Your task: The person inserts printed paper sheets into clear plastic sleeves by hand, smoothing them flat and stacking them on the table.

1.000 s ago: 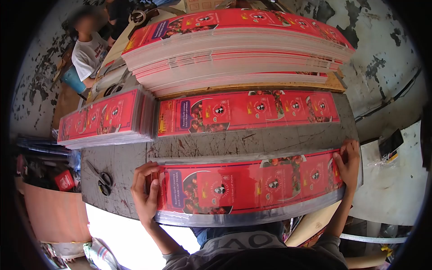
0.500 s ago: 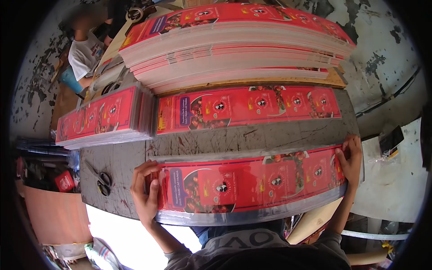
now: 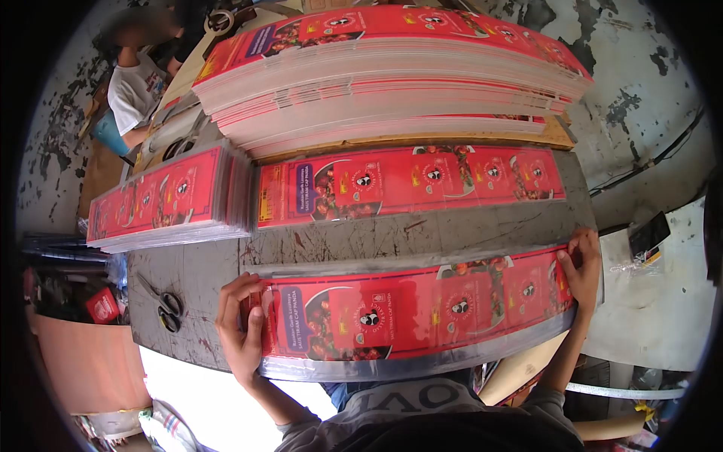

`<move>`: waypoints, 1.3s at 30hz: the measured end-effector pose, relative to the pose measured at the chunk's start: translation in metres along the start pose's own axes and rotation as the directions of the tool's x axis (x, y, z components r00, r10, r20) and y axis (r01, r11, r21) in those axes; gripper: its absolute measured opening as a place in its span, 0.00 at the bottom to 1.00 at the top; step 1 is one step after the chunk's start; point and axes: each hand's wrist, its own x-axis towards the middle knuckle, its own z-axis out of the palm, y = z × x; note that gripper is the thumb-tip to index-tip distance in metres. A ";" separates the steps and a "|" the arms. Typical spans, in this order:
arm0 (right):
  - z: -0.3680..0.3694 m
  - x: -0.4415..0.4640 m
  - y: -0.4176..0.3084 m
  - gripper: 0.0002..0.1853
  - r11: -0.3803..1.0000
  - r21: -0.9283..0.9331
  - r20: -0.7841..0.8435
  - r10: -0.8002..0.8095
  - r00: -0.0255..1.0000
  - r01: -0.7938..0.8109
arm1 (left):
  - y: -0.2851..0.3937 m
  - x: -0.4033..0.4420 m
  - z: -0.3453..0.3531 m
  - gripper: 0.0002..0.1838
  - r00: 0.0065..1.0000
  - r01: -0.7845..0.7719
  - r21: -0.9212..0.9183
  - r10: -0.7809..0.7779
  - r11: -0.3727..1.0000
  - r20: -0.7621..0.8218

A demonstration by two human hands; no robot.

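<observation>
A long red printed strip (image 3: 414, 313) with food pictures and panda logos lies across the near edge of the table. Clear glossy plastic (image 3: 422, 363) shows along its front edge, over the table's rim. My left hand (image 3: 242, 328) grips its left end, thumb on top and fingers curled round the far corner. At the opposite end, my right hand (image 3: 582, 270) holds the far right corner, its thumb pressed on the print. How many layers are between my fingers I cannot tell.
Beyond lies another red strip (image 3: 410, 183). A plastic-covered pile (image 3: 154, 196) stands left, and a tall stack of printed sheets (image 3: 392, 83) at the back. Black-handled scissors (image 3: 167, 307) rest on the scratched grey table (image 3: 324, 245). Another person (image 3: 135, 94) sits at the back left.
The whole view has shifted slightly to the left. Both hands keep their places at the two ends of the strip, which lies as before.
</observation>
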 end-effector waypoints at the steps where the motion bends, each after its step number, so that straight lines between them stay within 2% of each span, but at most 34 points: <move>1: 0.001 -0.001 0.001 0.13 1.000 0.004 0.005 0.001 1.000 -0.001 | 0.000 0.000 0.000 0.16 1.000 0.005 0.004 -0.005 1.000 0.001; 6: 0.001 -0.002 0.004 0.13 0.999 -0.018 -0.031 -0.032 0.999 0.031 | 0.000 0.000 -0.001 0.15 1.000 -0.021 0.022 0.021 1.000 0.008; 9: 0.000 -0.002 0.002 0.13 1.000 -0.021 -0.018 0.017 1.000 -0.017 | 0.001 0.000 -0.001 0.15 1.000 -0.019 0.052 0.019 0.998 -0.008; 19: -0.001 -0.002 -0.001 0.13 1.000 -0.008 -0.032 0.017 0.999 -0.017 | -0.001 0.000 0.002 0.14 1.000 -0.023 0.051 0.024 0.998 -0.011; 22: 0.001 -0.001 0.003 0.13 1.000 -0.007 -0.039 -0.027 0.999 0.027 | 0.001 0.000 0.000 0.17 0.999 0.043 0.042 -0.044 0.998 0.029; 25: 0.000 -0.003 0.006 0.13 0.999 0.004 -0.007 0.032 0.999 -0.032 | -0.001 0.001 0.001 0.13 1.000 -0.009 0.076 0.009 0.997 -0.002; 31: 0.001 -0.002 0.005 0.12 0.999 -0.007 -0.043 -0.052 0.998 0.052 | -0.002 -0.001 0.000 0.13 1.000 -0.008 0.065 0.009 0.998 -0.007; 33: -0.001 -0.005 0.006 0.11 0.999 -0.019 -0.049 0.049 0.998 -0.050 | -0.004 -0.001 -0.001 0.12 1.000 -0.019 0.072 0.018 0.997 0.011; 37: -0.003 -0.007 0.009 0.10 0.997 -0.029 -0.124 0.071 0.990 -0.075 | 0.003 0.002 0.002 0.12 0.999 -0.042 0.118 0.038 0.992 0.037; 39: -0.004 -0.008 0.009 0.09 0.997 0.035 -0.152 0.066 0.986 -0.061 | 0.009 0.004 0.000 0.13 0.997 -0.021 0.182 0.008 0.983 0.073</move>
